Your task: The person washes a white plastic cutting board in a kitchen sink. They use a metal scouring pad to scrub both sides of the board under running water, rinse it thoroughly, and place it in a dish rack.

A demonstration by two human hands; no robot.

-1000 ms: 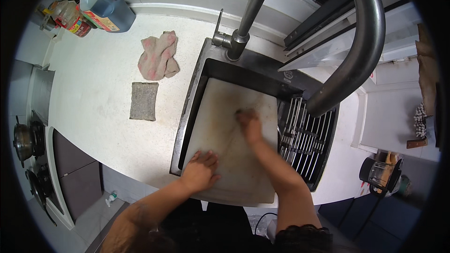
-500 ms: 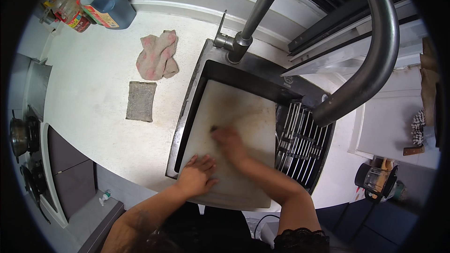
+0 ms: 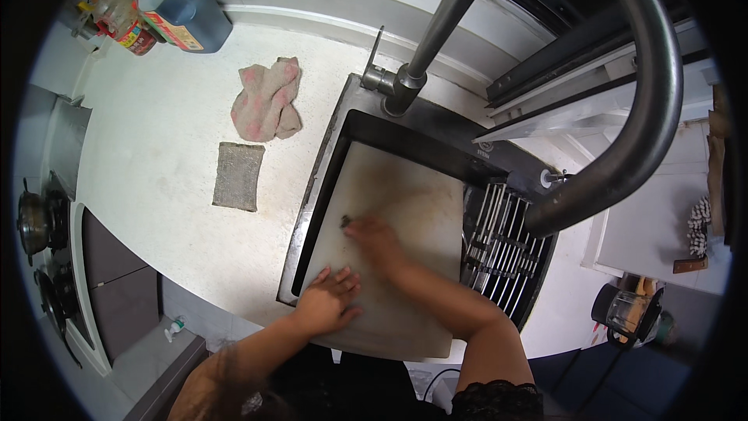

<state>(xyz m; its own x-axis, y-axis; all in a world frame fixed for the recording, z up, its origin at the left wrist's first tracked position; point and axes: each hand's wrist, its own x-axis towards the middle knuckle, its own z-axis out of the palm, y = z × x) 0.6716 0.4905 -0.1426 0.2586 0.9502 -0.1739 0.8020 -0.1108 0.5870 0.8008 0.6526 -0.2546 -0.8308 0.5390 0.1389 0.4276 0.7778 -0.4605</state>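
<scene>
A large pale cutting board (image 3: 421, 187) with brownish stains lies tilted over the dark sink (image 3: 331, 164), its near end out past the counter's front edge. My left hand (image 3: 327, 300) rests flat on the board's near left part, fingers spread. Farther up the board, my right hand (image 3: 374, 243) is bent over its surface, smeared by motion. A small dark grey wad (image 3: 345, 221) sticks out at its fingertips, pressed to the board; most of it is hidden by the hand.
The tall faucet (image 3: 405, 90) arches over the sink's right side, above a metal rack (image 3: 502, 253). Left of the sink lie a pinkish cloth (image 3: 267, 101) and a grey scouring pad (image 3: 238, 177). A jug of dark liquid (image 3: 191, 15) stands at the back left.
My right hand has shifted slightly left on the board with the dark wad. My left hand stays on the board. The whole view has shifted a little.
</scene>
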